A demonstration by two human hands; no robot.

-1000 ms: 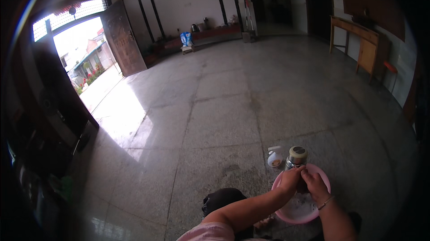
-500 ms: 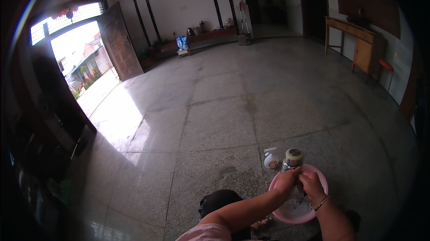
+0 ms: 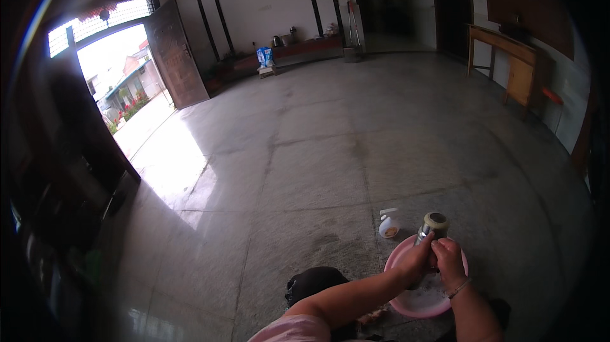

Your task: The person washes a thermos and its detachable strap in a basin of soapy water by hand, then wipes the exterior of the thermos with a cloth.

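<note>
Over a pink basin (image 3: pixel 419 313) at the lower right, my left hand (image 3: pixel 419 257) is closed around a steel thermos flask (image 3: pixel 424 230). The flask is tilted, its cream-rimmed end (image 3: pixel 436 218) pointing up and away from me. Pressed in close beside it, my right hand (image 3: pixel 448 257), with a bracelet at the wrist, is closed; whatever its fingers hold is hidden. Whitish, sudsy-looking water (image 3: pixel 427 295) lies in the basin below both hands. Just left of the basin stands a white spray bottle (image 3: pixel 389 226).
A dark rounded object (image 3: pixel 314 283) is left of my forearm. Grey floor (image 3: pixel 305 177) stretches to a low shelf (image 3: pixel 305 48) at the far wall, with a blue-and-white bag (image 3: pixel 265 57) on a small stool. An open door (image 3: pixel 179 56) is at left, a wooden desk (image 3: pixel 508 46) at right.
The flask and both hands have shifted slightly right, and the flask leans more. The whole view has also moved a little.
</note>
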